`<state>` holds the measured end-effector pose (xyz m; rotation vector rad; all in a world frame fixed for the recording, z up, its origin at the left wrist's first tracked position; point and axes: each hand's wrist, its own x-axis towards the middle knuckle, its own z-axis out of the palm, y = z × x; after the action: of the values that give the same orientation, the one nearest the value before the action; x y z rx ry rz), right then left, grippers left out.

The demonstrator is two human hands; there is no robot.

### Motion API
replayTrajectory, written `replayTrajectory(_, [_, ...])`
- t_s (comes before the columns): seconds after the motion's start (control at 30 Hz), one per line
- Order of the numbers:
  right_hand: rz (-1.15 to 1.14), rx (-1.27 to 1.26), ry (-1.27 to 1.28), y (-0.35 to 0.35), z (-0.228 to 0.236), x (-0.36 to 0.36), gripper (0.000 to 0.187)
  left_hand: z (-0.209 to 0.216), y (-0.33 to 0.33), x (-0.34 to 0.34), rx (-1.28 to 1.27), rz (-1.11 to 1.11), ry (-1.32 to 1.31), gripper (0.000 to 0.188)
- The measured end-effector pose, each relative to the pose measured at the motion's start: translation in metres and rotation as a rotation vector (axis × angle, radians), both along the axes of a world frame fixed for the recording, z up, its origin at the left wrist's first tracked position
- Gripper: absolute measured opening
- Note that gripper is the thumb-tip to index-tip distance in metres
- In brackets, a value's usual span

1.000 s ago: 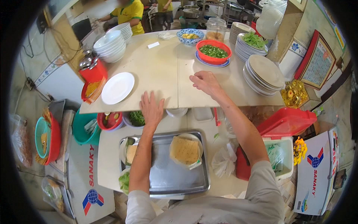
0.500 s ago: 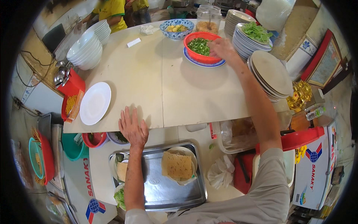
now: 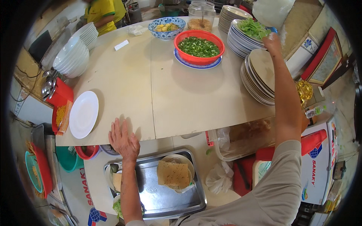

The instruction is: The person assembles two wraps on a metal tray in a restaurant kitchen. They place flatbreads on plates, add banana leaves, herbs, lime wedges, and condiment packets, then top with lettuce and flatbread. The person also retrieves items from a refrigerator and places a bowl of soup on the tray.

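Note:
My left hand point(image 3: 124, 140) lies flat on the near edge of the tabletop point(image 3: 181, 126), fingers spread, holding nothing. At the far right my right hand point(image 3: 272, 42) is stretched out, its fingers curled in at the edge of some leafy greens point(image 3: 253, 28). These greens sit on top of a stack of plates point(image 3: 240, 42). What the fingertips hold, if anything, is hidden. Left of that hand stands a red plastic basket point(image 3: 193, 58) of chopped green herbs point(image 3: 198, 46), set on a blue-rimmed plate point(image 3: 181, 60).
A second plate stack point(image 3: 258, 77) stands below my right forearm. At left are a white oval plate point(image 3: 84, 114), stacked white bowls point(image 3: 71, 58) and a red utensil holder point(image 3: 61, 93). A patterned bowl point(image 3: 167, 34) and glass jar point(image 3: 201, 16) stand far back. Below lies a metal tray point(image 3: 151, 203).
My right hand has left the basket of chopped herbs and moved right to the leafy greens on the plate stack. My left hand stays on the table edge. The view has shifted slightly.

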<state>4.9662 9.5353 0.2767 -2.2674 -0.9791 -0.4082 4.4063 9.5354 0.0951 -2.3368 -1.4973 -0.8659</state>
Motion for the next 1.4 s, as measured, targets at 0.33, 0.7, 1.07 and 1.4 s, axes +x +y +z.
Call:
replayTrajectory(0.33, [-0.130,-0.040,-0.003,-0.002,-0.020,0.034,0.033,-0.004,0.003,-0.001,0.067,-0.024,-0.008,0.047])
replayTrajectory(0.7, [0.044,0.094,0.366,0.013,-0.020,0.049,0.018,-0.003,0.003,-0.001,0.026,-0.025,-0.014,0.047])
replayTrajectory(1.07, [0.201,0.848,1.288,0.039,-0.018,0.038,0.032,-0.004,0.002,0.000,0.040,-0.017,-0.017,0.047])
replayTrajectory(1.4, [0.138,0.843,1.191,0.050,-0.021,0.038,0.028,-0.005,0.002,0.000,0.058,-0.033,-0.020,0.046])
